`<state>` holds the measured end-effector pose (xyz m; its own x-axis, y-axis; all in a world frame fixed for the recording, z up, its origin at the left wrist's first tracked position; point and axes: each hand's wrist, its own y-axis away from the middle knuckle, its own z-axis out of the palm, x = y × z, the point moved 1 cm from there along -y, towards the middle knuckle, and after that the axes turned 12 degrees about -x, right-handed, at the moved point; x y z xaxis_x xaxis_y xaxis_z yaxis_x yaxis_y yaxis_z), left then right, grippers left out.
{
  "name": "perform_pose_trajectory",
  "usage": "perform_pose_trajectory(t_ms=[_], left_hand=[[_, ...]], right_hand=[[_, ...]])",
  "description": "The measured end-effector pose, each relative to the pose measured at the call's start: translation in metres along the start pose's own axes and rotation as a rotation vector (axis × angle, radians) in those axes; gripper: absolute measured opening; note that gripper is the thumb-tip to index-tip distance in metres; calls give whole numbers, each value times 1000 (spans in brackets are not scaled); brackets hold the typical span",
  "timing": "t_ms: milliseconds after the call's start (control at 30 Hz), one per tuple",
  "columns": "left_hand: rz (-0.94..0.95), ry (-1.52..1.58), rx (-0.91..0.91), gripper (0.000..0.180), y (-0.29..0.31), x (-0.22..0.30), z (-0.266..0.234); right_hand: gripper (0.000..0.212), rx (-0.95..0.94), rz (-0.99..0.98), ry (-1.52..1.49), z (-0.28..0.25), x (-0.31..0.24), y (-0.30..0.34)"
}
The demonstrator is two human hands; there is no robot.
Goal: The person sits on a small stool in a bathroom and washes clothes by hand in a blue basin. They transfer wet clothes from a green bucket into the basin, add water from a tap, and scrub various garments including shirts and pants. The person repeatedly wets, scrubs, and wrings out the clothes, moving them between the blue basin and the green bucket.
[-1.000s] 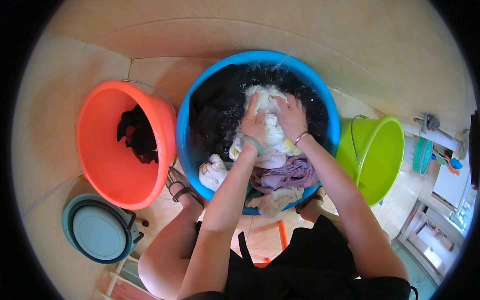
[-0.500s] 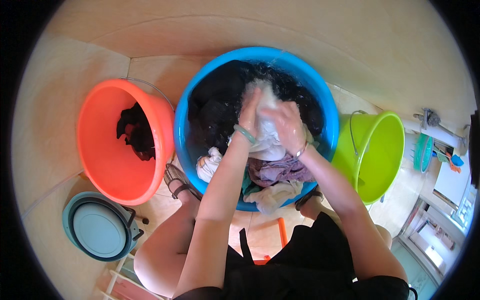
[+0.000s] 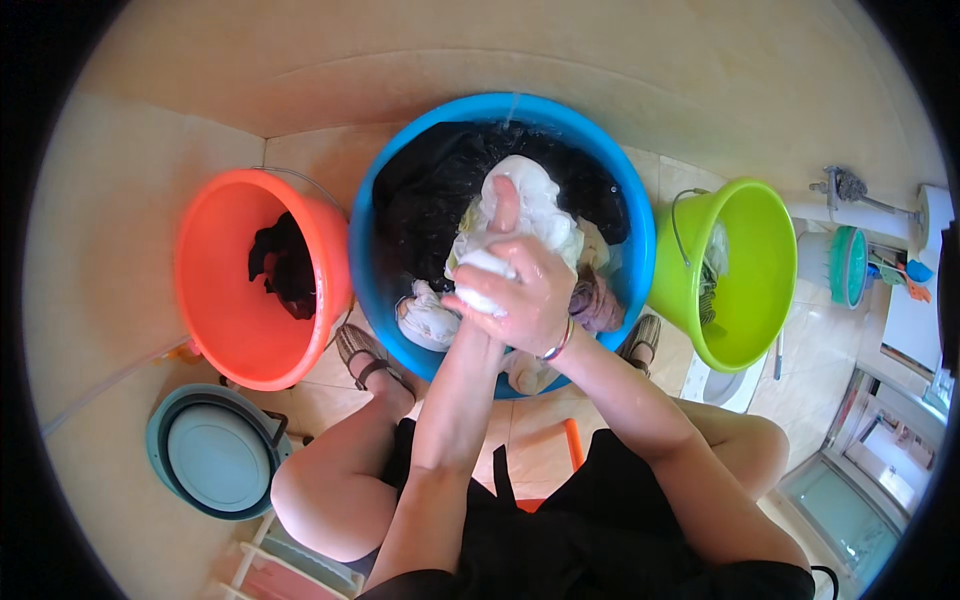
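Observation:
In front of me is a round blue tub (image 3: 640,235) holding wet laundry, with dark cloth (image 3: 420,205) in its far part. A wet white cloth (image 3: 540,190) is bunched over its middle. My left hand (image 3: 505,205) is on this cloth, its thumb lying along the top; the other fingers are mostly hidden. My right hand (image 3: 530,292) crosses over my left wrist, fingers curled round a wad of the white cloth. Beside them inside the near rim are a white patterned garment (image 3: 428,318) on the left and a mauve cloth (image 3: 597,303) on the right.
An orange bucket (image 3: 205,300) with dark clothes stands left of the tub, a lime green bucket (image 3: 765,270) with some cloth to its right. A grey-blue folding basin (image 3: 215,460) sits lower left. A wall tap (image 3: 835,188) is at right. My feet flank the tub.
The two hands were side by side, rubbing the white cloth farther into the tub. Now the right hand has come nearer and crosses over the left wrist, gripping part of the cloth.

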<state>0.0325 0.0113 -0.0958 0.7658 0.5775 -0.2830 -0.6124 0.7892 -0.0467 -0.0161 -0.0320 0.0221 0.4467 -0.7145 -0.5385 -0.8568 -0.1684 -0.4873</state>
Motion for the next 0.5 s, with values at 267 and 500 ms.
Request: perform_pose_trajectory(t_ms=[267,500], left_hand=[[570,-805,447,40,10,-23,36],[380,-884,680,51,40,-27,56]], right_hand=[[7,-35,250,-210,0,43,-10],[15,-241,507,204,-3,139,14]])
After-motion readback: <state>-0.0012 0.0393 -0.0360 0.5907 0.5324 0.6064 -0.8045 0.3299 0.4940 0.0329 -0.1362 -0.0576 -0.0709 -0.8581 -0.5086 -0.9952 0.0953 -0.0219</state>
